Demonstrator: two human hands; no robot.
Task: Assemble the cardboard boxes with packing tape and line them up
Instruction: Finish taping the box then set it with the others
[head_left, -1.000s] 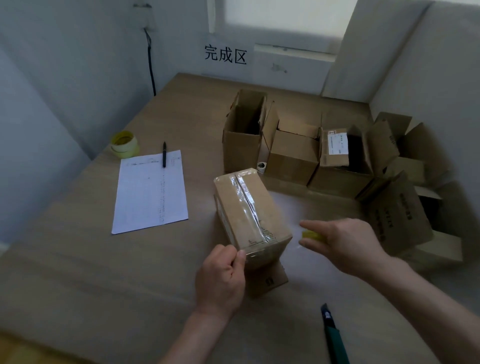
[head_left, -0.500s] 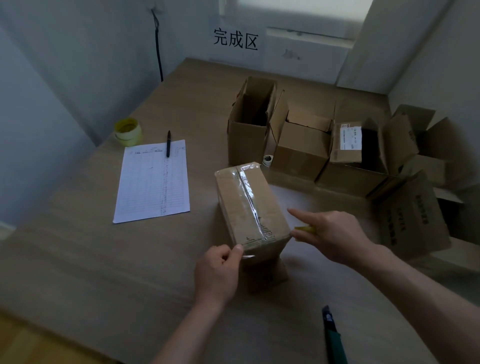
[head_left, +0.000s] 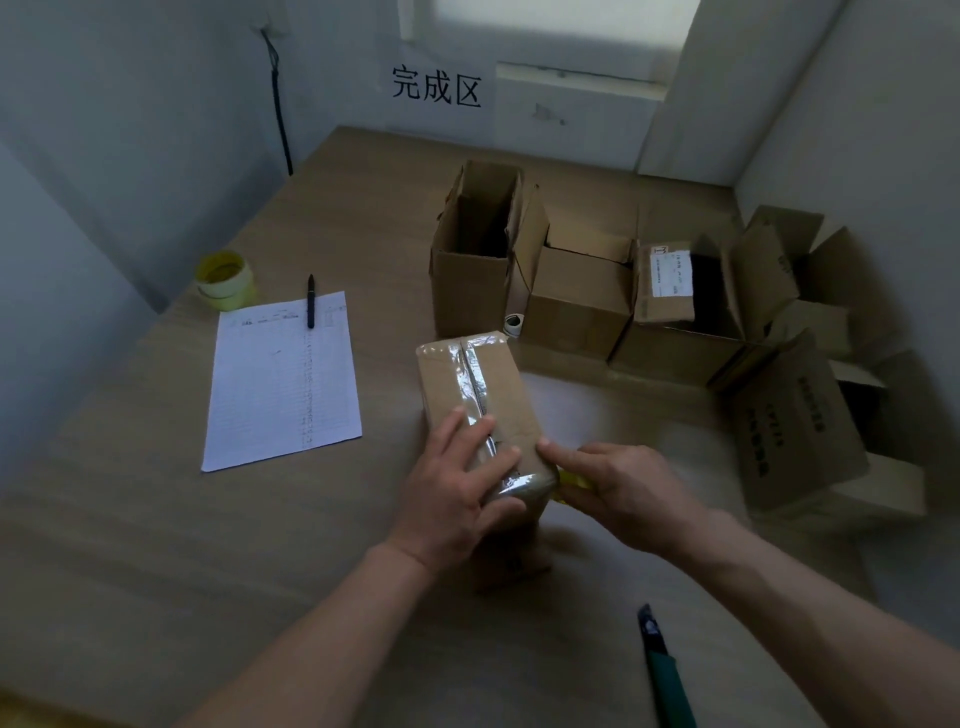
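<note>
A small cardboard box (head_left: 498, 384) stands in the middle of the table with clear tape running along its top seam. My left hand (head_left: 457, 483) lies flat on the near end of the box top, fingers spread over the tape. My right hand (head_left: 618, 488) is at the box's near right corner, forefinger on the edge, with a yellow tape roll (head_left: 571, 480) mostly hidden in its grip. Three open boxes stand in a row behind: a tall box (head_left: 472, 280), a middle box (head_left: 582, 301) and a labelled box (head_left: 675, 322).
More unfolded boxes (head_left: 795, 415) lie at the right by the wall. A green utility knife (head_left: 665, 670) lies near the front. A sheet of paper (head_left: 283, 379) with a pen (head_left: 310, 301) and a second yellow tape roll (head_left: 226, 280) are on the left.
My left hand moved from pinching the tape end at the box's near edge up onto the box top and flattened. My right hand closed in to the near right corner.
</note>
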